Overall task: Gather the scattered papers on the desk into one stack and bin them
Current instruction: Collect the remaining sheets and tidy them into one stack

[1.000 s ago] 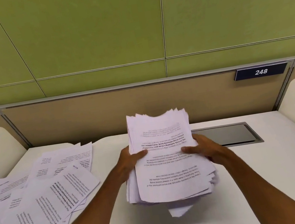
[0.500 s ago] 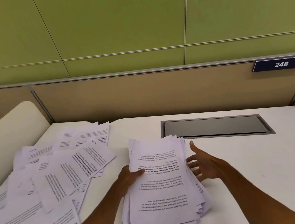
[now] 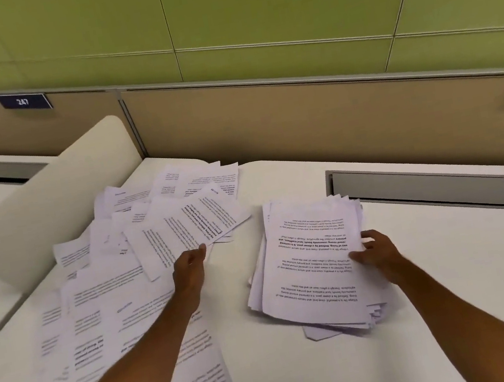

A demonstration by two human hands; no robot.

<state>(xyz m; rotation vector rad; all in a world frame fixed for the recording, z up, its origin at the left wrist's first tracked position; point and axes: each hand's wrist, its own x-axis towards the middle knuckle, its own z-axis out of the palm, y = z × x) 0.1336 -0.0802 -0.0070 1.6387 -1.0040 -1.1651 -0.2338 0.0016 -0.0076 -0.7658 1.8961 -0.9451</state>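
Note:
A rough stack of printed white papers (image 3: 313, 267) lies flat on the white desk (image 3: 458, 273), right of centre. My right hand (image 3: 376, 251) rests on the stack's right edge, thumb on the top sheet. Several loose printed sheets (image 3: 118, 279) lie scattered over the desk's left half. My left hand (image 3: 189, 264) reaches into them and its fingertips touch the lower edge of one top sheet (image 3: 183, 229); whether it grips that sheet is hidden by the hand. No bin is in view.
A grey cable hatch (image 3: 423, 188) is set into the desk behind the stack. A cream rounded side divider (image 3: 45, 198) stands at the left. A tan back partition (image 3: 299, 123) runs along the rear, with a number plate "247" (image 3: 23, 102) over the neighbouring desk.
The stack went from held upright in both hands to lying flat on the desk. My left hand left it and moved left to the scattered sheets. The view swung left.

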